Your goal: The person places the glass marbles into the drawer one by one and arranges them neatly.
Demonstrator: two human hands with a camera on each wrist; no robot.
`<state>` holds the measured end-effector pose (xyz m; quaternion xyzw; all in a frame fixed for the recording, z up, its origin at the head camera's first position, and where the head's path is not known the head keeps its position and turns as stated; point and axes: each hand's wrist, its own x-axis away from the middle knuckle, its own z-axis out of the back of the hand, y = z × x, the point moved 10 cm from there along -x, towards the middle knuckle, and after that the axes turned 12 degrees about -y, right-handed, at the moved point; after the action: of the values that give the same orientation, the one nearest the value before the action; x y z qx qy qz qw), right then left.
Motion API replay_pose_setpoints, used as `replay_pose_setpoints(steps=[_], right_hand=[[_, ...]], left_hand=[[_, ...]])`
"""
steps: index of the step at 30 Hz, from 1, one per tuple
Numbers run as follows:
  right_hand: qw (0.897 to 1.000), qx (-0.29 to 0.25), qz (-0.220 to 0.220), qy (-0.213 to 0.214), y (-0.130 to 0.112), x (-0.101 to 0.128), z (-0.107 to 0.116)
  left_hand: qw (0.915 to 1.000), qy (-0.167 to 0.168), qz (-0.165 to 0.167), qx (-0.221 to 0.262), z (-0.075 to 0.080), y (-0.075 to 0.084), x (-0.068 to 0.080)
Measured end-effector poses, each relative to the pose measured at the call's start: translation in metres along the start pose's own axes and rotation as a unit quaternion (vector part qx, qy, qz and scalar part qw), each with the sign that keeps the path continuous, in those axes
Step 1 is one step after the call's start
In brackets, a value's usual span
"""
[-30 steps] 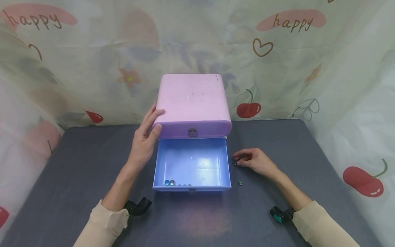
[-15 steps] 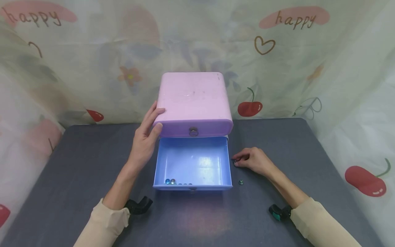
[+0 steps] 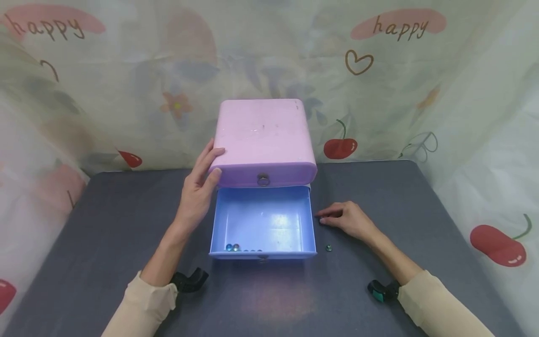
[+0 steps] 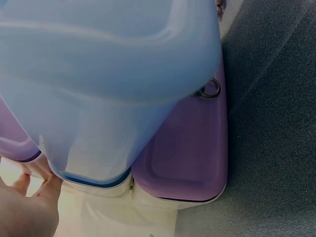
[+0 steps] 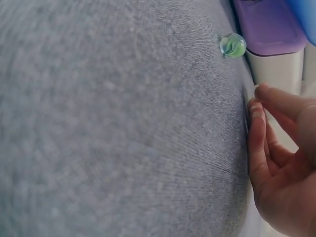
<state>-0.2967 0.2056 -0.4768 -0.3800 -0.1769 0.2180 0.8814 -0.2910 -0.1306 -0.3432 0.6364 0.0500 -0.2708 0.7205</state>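
Note:
A small drawer cabinet with a pink top (image 3: 263, 133) stands at the table's far middle. Its blue drawer (image 3: 269, 217) is pulled out, with several glass marbles (image 3: 232, 247) along the front wall. My left hand (image 3: 195, 192) rests against the cabinet's left side, thumb at the front corner, fingers extended along the side and top edge. Beside the blue drawer's right wall, my right hand (image 3: 347, 219) pinches at table level, apparently on a dark marble mostly hidden by the fingertips (image 5: 263, 91). A green-swirled marble (image 5: 233, 45) lies loose on the table nearby.
Above and below the blue drawer are purple drawers (image 4: 185, 143) with ring pulls, both pushed in. The dark grey cloth-covered table (image 3: 269, 299) extends to both sides and in front. A patterned curtain (image 3: 269, 47) hangs behind it.
My right fingertips have closed in on the dark marble, which showed between them earlier and is now nearly hidden. My left hand, the drawer and the green marble have stayed put.

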Motion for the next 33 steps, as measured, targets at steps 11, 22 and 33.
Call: replay_pose_setpoints(steps=[11, 22, 33], right_hand=[[0.999, -0.037, -0.014, 0.001, -0.006, 0.011, 0.005], [0.998, -0.069, 0.000, 0.016, -0.037, 0.019, 0.021], [0.996, -0.087, 0.021, 0.026, -0.070, 0.024, 0.029]], left_hand=[[0.9999, -0.009, 0.009, 0.004, -0.001, 0.001, 0.000], [0.9996, -0.014, 0.002, 0.023, 0.000, 0.002, 0.000], [1.0000, -0.004, -0.001, 0.004, 0.004, 0.006, -0.001]])
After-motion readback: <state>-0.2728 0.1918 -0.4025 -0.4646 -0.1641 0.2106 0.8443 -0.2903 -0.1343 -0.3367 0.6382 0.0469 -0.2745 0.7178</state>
